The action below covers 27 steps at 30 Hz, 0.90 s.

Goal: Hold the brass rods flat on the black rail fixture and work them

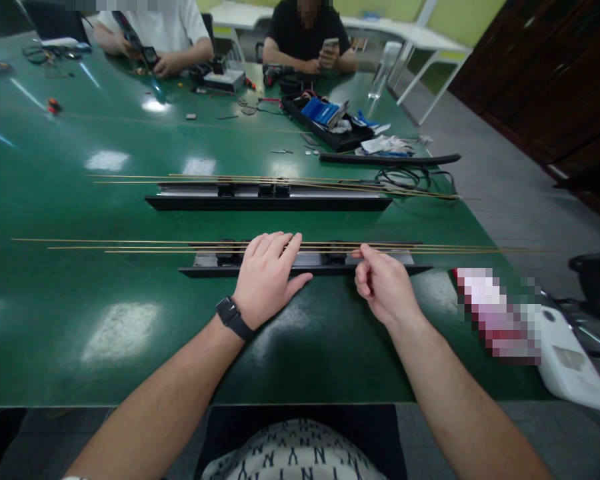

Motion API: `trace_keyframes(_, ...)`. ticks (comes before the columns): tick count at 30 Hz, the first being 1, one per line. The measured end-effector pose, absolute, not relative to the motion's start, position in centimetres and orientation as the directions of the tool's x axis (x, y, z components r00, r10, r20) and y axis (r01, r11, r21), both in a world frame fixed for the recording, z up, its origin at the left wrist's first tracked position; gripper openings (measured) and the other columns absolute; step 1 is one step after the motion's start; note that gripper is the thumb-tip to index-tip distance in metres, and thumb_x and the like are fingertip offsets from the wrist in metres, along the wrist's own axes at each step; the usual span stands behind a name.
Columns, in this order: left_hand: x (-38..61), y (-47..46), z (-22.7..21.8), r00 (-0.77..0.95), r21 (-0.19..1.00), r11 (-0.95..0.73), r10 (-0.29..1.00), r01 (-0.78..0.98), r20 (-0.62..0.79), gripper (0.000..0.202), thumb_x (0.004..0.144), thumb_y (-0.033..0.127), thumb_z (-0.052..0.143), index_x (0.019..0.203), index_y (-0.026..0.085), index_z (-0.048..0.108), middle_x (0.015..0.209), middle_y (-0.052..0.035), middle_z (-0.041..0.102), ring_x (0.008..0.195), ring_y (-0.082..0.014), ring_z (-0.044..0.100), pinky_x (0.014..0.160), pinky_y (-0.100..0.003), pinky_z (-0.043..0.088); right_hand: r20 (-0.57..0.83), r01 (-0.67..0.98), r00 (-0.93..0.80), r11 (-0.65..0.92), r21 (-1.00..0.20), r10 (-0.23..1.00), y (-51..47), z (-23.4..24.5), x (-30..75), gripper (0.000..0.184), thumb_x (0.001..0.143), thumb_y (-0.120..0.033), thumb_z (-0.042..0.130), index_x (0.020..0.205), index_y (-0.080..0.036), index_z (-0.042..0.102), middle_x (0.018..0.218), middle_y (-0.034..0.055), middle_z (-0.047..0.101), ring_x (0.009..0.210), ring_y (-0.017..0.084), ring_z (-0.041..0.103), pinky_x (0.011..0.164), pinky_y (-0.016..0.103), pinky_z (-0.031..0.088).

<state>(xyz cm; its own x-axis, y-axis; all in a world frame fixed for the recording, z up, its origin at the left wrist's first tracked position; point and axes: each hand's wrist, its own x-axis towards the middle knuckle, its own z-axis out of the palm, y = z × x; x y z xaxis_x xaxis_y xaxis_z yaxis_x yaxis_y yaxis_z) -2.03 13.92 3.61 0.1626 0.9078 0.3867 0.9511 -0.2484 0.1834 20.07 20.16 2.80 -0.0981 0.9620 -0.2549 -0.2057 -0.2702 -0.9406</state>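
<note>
A long black rail (395, 262) lies across the green table (105, 287) in front of me, with three thin brass rods (130, 245) laid along its top. My left hand (267, 277) rests flat on the rail and rods, fingers stretched out; a dark watch sits on that wrist. My right hand (383, 283) is closed in a pinch on one brass rod near the rail's right part. A second black rail (270, 198) with more brass rods (180, 179) lies farther back.
Two people sit at the far side, one holding a phone. A black tray (330, 123) with blue parts, cables (405, 177), a long black strip (390, 159) and small tools lie near them. A white device (570, 367) sits at the right table edge.
</note>
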Motion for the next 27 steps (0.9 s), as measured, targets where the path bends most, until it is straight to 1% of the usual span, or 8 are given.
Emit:
trace_keyframes(8, -1.97, 13.90, 3.71, 0.164, 0.188, -0.252, 0.907, 0.949, 0.387, 0.063, 0.092, 0.045, 0.067, 0.146, 0.016, 0.051, 0.139, -0.0156, 0.063, 0.133, -0.0330, 0.054, 0.118, -0.051, 0.036, -0.253, -0.177, -0.099, -0.267, -0.947, 0.962, 20.12, 2.88, 20.01, 0.036, 0.081, -0.048, 0.082, 0.086, -0.017, 0.066, 0.045, -0.0053, 0.051, 0.031, 0.007, 0.037, 0.028, 0.018, 0.021)
trace_keyframes(13, -1.98, 13.89, 3.64, 0.158, 0.191, -0.247, 0.908, 0.950, 0.388, 0.063, 0.092, 0.044, 0.067, 0.146, 0.017, 0.051, 0.138, -0.0153, 0.063, 0.133, -0.0327, 0.054, 0.118, -0.050, 0.035, -0.259, -0.192, -0.102, -0.275, -0.942, 0.960, 20.12, 2.96, 19.96, 0.036, 0.080, -0.047, 0.082, 0.086, -0.016, 0.067, 0.045, -0.0055, 0.051, 0.031, 0.007, 0.037, 0.029, 0.018, 0.020)
trace_keyframes(20, -2.01, 13.90, 3.61, 0.161, 0.186, -0.244, 0.912, 0.952, 0.378, 0.064, 0.092, 0.045, 0.067, 0.146, 0.016, 0.051, 0.139, -0.0155, 0.063, 0.133, -0.0329, 0.054, 0.118, -0.051, 0.036, -0.230, -0.218, -0.098, -0.247, -0.944, 0.968, 20.18, 2.68, 20.15, 0.028, 0.083, -0.041, 0.078, 0.086, -0.015, 0.067, 0.045, -0.0058, 0.051, 0.031, 0.007, 0.036, 0.030, 0.018, 0.020)
trace_keyframes(23, -1.99, 13.91, 3.60, 0.157, 0.192, -0.245, 0.910, 0.950, 0.384, 0.064, 0.092, 0.044, 0.068, 0.147, 0.017, 0.051, 0.139, -0.0154, 0.063, 0.133, -0.0330, 0.054, 0.118, -0.051, 0.035, -0.230, -0.227, -0.093, -0.246, -0.942, 0.969, 20.21, 2.66, 20.17, 0.029, 0.082, -0.041, 0.079, 0.086, -0.016, 0.066, 0.046, -0.0057, 0.051, 0.031, 0.007, 0.037, 0.029, 0.018, 0.020)
trace_keyframes(27, -1.94, 13.89, 3.70, 0.162, 0.189, -0.250, 0.908, 0.950, 0.386, 0.063, 0.092, 0.044, 0.068, 0.146, 0.016, 0.051, 0.138, -0.0153, 0.063, 0.133, -0.0324, 0.054, 0.118, -0.051, 0.036, -0.239, -0.231, -0.090, -0.253, -0.939, 0.967, 20.17, 2.83, 20.14, 0.029, 0.082, -0.042, 0.079, 0.086, -0.017, 0.065, 0.046, -0.0057, 0.051, 0.031, 0.007, 0.037, 0.029, 0.018, 0.022)
